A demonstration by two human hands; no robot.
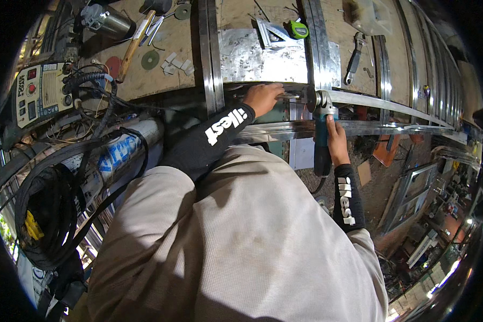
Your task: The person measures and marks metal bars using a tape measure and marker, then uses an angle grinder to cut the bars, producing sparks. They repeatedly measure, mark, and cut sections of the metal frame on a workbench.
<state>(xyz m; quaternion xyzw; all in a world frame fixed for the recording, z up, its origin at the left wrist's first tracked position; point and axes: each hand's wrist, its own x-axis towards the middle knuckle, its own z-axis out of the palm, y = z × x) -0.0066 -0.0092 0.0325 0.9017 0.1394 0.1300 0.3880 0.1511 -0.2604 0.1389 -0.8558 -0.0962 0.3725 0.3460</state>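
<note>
My right hand (336, 140) is wrapped around the teal and black body of an angle grinder (320, 140). The grinder stands upright in the view, its silver head at the bench's near edge, beside the end of a shiny metal tube (317, 51). The disc is mostly hidden. My left hand (263, 100) lies at the bench edge left of the grinder head, fingers stretched toward it. Its thumb and whatever is under the palm are hidden. Another shiny metal tube (210, 53) crosses the bench left of this hand, and a horizontal metal bar (276, 130) runs below it.
On the bench are a metal sheet (239, 56), a square (266, 35), a green tape measure (298, 30), a hammer (134, 48), discs (150, 60) and a black-handled tool (353, 63). At left are a control box (41, 92), coiled black cables (24, 182) and a gas cylinder (126, 153).
</note>
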